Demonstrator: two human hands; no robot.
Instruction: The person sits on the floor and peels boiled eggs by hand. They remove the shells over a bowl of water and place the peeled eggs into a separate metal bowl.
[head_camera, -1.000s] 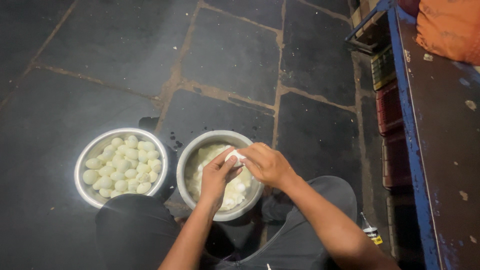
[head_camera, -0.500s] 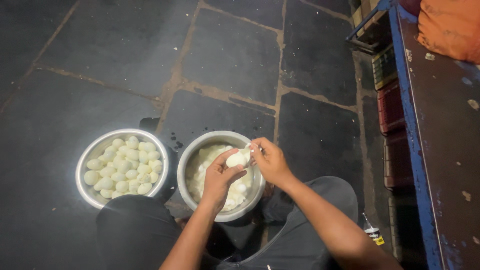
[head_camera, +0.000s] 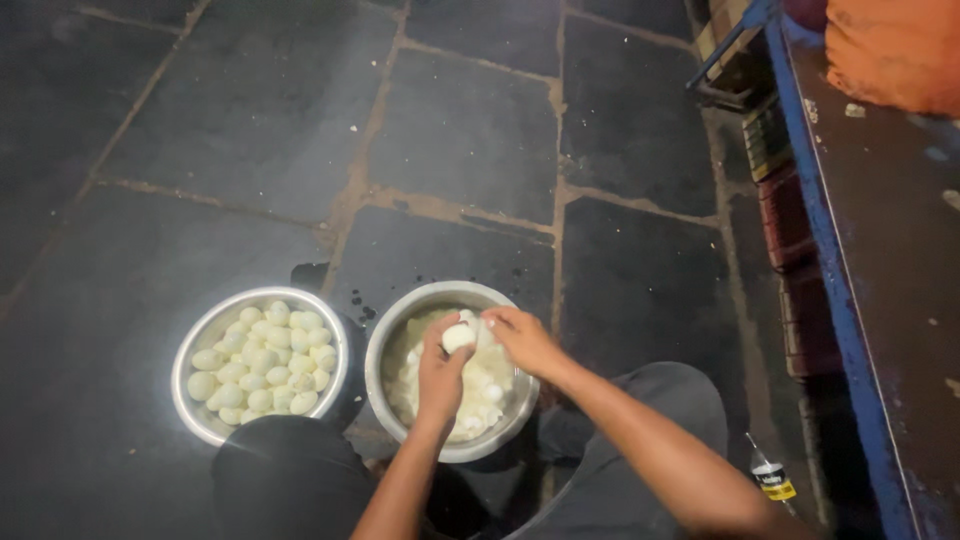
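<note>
Both hands still grasp egg (head_camera: 458, 337) over bowl (head_camera: 440, 296); left hand (head_camera: 441, 375), right hand (head_camera: 522, 340) barely shifted.

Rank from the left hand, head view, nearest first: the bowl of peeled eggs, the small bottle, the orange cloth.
From the left hand:
1. Bowl of peeled eggs, on the floor just to its left.
2. Small bottle, low on the right beside the knee.
3. Orange cloth, top right corner on the blue-edged table.

White peeled egg (head_camera: 458, 337) held above steel bowl (head_camera: 400, 318); bowl on floor
</note>
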